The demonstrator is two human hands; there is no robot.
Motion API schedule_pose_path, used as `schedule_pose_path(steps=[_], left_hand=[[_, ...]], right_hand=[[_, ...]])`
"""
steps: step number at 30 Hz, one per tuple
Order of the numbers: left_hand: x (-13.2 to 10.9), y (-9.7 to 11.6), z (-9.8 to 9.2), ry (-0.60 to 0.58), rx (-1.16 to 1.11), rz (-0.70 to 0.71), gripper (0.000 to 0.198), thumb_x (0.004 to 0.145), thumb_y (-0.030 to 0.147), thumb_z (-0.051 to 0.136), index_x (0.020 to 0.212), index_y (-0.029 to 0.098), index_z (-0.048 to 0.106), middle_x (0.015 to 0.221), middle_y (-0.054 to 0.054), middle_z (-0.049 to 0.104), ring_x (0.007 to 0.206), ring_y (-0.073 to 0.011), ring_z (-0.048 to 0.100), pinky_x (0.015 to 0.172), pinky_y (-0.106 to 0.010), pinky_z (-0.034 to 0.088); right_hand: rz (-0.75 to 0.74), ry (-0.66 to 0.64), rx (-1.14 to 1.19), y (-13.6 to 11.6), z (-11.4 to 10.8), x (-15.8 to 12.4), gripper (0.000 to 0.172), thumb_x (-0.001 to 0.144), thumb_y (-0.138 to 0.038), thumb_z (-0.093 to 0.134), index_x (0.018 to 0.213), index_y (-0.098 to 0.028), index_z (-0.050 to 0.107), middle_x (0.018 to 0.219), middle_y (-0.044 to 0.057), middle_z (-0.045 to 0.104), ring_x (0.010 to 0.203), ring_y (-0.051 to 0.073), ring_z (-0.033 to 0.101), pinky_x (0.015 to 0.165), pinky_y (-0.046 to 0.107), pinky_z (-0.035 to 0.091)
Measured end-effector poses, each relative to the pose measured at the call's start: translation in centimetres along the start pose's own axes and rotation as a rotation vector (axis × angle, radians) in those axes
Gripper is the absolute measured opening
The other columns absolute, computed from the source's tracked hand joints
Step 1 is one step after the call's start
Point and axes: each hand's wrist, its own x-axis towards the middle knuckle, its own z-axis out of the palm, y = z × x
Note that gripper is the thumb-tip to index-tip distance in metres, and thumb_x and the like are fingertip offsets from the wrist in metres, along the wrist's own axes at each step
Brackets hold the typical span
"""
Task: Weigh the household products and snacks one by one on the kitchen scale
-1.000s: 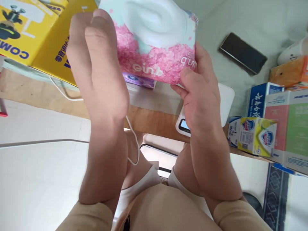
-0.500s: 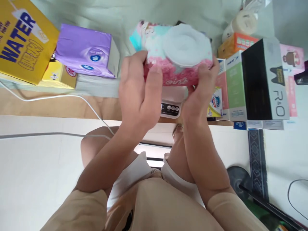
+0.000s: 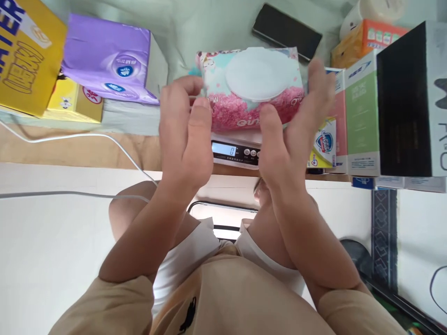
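Observation:
A pink and pale-blue pack of wet wipes (image 3: 244,109) with a round white lid lies on a small white kitchen scale (image 3: 233,152), whose display reads 0. My left hand (image 3: 185,135) is at the pack's left end, fingers loosely curved and apart, the fingertips at its corner. My right hand (image 3: 293,135) is at the right end with fingers stretched out and the palm off the pack. Neither hand grips the pack.
A purple tissue pack (image 3: 111,65) and yellow boxes (image 3: 24,56) stand at the left. A black phone (image 3: 286,31) lies behind the scale. A soap box (image 3: 323,144), a green-and-white carton (image 3: 361,111) and a black box (image 3: 405,102) crowd the right. A white cable (image 3: 104,139) runs along the table edge.
The pack came down from in front of the camera onto the scale. Both hands, which were gripping its ends, have opened and drawn slightly back.

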Motion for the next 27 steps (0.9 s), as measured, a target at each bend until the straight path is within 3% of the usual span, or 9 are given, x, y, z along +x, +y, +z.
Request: schedule_pose_path(steps=[2, 4, 7, 10, 14, 20, 24, 27], left_hand=[[-0.1, -0.3, 0.2, 0.169, -0.053, 0.082, 0.034, 0.100, 0.037, 0.037, 0.125, 0.027, 0.056, 0.139, -0.003, 0.057, 0.135, -0.0219, 0.052, 0.122, -0.040, 0.042], [-0.1, -0.8, 0.3, 0.213, -0.073, 0.149, 0.034, 0.100, 0.038, 0.039, 0.125, 0.024, 0.057, 0.137, -0.001, 0.059, 0.135, -0.0210, 0.052, 0.121, -0.037, 0.042], [0.4, -1.6, 0.4, 0.202, -0.078, 0.163, 0.033, 0.099, 0.038, 0.039, 0.124, 0.026, 0.057, 0.135, 0.001, 0.060, 0.134, -0.0206, 0.053, 0.120, -0.037, 0.043], [0.9, -1.6, 0.2, 0.196, -0.104, 0.076, 0.031, 0.096, 0.029, 0.038, 0.119, 0.029, 0.058, 0.136, 0.002, 0.060, 0.135, -0.0205, 0.053, 0.120, -0.040, 0.044], [1.3, -1.2, -0.2, 0.212, -0.174, 0.055, 0.031, 0.097, 0.026, 0.038, 0.117, 0.029, 0.061, 0.131, 0.003, 0.062, 0.132, -0.0205, 0.053, 0.120, -0.039, 0.044], [1.8, -2.3, -0.4, 0.177, -0.219, 0.030, 0.028, 0.098, 0.028, 0.046, 0.120, 0.032, 0.063, 0.130, 0.005, 0.063, 0.134, -0.0235, 0.054, 0.118, -0.046, 0.045], [2.0, -3.1, 0.2, 0.201, -0.226, 0.060, 0.026, 0.097, 0.042, 0.056, 0.120, 0.033, 0.064, 0.133, 0.003, 0.063, 0.133, -0.0249, 0.056, 0.118, -0.049, 0.047], [1.8, -3.2, 0.6, 0.205, -0.204, 0.115, 0.037, 0.091, 0.057, 0.063, 0.119, 0.033, 0.065, 0.131, 0.001, 0.065, 0.131, -0.0257, 0.058, 0.116, -0.049, 0.048]], right_hand=[[-0.214, 0.031, 0.016, 0.0, -0.1, -1.1, 0.043, 0.096, -0.043, 0.046, 0.139, -0.042, 0.044, 0.156, -0.008, 0.038, 0.164, 0.019, 0.013, 0.138, 0.046, 0.011], [-0.349, 0.067, 0.090, 0.6, 0.0, -1.9, 0.041, 0.097, -0.047, 0.042, 0.137, -0.051, 0.045, 0.149, -0.010, 0.043, 0.161, 0.021, 0.023, 0.136, 0.050, 0.019], [-0.343, 0.085, 0.205, 1.9, 0.2, -2.5, 0.040, 0.092, -0.052, 0.042, 0.130, -0.053, 0.052, 0.138, -0.007, 0.053, 0.150, 0.025, 0.043, 0.131, 0.054, 0.032], [-0.292, 0.165, 0.242, 2.8, 0.0, -2.6, 0.036, 0.088, -0.052, 0.042, 0.120, -0.053, 0.060, 0.123, -0.003, 0.060, 0.132, 0.026, 0.057, 0.121, 0.057, 0.043], [-0.255, 0.190, 0.116, 3.3, -0.7, -2.7, 0.036, 0.089, -0.057, 0.037, 0.116, -0.053, 0.059, 0.116, 0.000, 0.060, 0.127, 0.029, 0.060, 0.112, 0.061, 0.047], [-0.277, 0.132, 0.151, 4.3, -1.0, -2.7, 0.033, 0.091, -0.054, 0.039, 0.115, -0.046, 0.060, 0.117, 0.001, 0.062, 0.123, 0.027, 0.061, 0.112, 0.057, 0.049], [-0.409, 0.098, 0.228, 5.4, -1.1, -2.4, 0.033, 0.092, -0.053, 0.044, 0.117, -0.036, 0.059, 0.116, 0.003, 0.062, 0.118, 0.025, 0.063, 0.107, 0.054, 0.053], [-0.440, 0.084, 0.260, 5.9, -1.2, -2.3, 0.032, 0.095, -0.052, 0.046, 0.118, -0.033, 0.058, 0.116, 0.004, 0.061, 0.118, 0.025, 0.062, 0.107, 0.054, 0.053]])
